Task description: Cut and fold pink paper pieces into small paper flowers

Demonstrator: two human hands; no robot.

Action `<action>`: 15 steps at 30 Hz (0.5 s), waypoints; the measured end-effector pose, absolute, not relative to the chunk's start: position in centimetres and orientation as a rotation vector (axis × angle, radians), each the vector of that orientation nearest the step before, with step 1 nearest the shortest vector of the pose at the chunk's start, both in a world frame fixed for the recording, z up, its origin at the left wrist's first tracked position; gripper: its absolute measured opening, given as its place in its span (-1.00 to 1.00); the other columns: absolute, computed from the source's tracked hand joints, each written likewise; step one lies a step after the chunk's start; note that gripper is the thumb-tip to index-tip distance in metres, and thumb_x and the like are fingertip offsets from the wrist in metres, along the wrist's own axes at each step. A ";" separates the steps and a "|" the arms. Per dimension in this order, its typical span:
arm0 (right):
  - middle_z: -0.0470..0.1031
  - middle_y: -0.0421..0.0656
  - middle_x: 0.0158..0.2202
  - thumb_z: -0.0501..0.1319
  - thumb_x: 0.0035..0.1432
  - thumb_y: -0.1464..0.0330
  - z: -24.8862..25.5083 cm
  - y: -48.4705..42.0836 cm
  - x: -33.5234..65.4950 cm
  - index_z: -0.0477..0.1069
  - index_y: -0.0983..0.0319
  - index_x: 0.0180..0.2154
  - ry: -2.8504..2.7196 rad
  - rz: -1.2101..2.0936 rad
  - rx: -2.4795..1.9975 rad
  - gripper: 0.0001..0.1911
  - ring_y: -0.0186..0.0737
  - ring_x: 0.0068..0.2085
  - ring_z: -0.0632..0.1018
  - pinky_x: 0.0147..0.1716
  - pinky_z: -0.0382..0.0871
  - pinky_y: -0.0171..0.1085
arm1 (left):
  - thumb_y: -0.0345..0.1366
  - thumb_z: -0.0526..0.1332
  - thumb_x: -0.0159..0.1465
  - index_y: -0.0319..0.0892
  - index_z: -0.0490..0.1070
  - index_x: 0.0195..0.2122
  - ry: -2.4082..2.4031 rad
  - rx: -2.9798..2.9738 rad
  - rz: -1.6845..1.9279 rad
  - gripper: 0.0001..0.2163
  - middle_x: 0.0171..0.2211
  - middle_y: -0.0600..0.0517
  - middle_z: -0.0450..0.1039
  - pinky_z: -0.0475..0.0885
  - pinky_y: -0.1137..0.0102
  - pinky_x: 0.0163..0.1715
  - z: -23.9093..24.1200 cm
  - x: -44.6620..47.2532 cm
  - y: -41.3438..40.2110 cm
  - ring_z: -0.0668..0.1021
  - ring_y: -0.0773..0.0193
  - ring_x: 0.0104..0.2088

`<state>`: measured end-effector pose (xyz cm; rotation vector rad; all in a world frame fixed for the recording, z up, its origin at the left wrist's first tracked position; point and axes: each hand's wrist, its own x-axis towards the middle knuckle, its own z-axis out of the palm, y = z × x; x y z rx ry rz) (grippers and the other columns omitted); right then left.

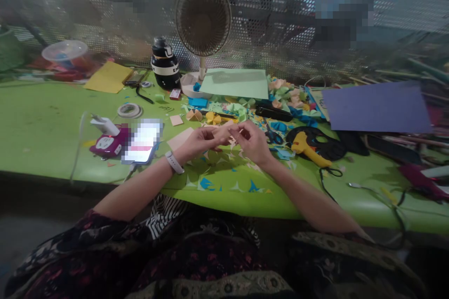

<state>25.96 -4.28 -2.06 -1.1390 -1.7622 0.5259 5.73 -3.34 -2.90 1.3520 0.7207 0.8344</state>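
Observation:
My left hand [203,141] and my right hand [252,142] meet over the near part of the green table. Their fingertips pinch a small piece of peach paper [231,138], mostly covered by the fingers, so its exact shape is unclear. Beside my left wrist lies a flat peach paper sheet [178,139], with a small paper square [176,120] behind it. Just beyond my hands are a yellow paper flower [213,118] and a folded peach paper piece [194,115]. Dark-handled scissors [275,137] lie right of my right hand. Blue and pale paper scraps [206,183] are scattered below the hands.
A yellow glue gun [308,149] rests at right, near a purple sheet [377,106]. At left are a lit phone [143,142], a magenta power socket block [110,144] and a tape roll [129,110]. Behind stand a fan [203,17] and a black bottle [165,66].

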 end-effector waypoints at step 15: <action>0.27 -0.28 -0.57 0.20 0.17 -0.19 -1.9 -4.8 25.8 0.29 0.18 -0.46 -1.771 0.482 -1.167 -0.43 -0.35 -0.52 0.26 -0.50 0.15 -0.28 | 0.06 0.35 0.21 -0.29 0.55 -0.12 0.760 1.371 0.798 -0.54 -0.14 -0.21 0.65 0.59 0.30 -0.15 -2.6 5.8 -3.6 0.69 0.10 -0.10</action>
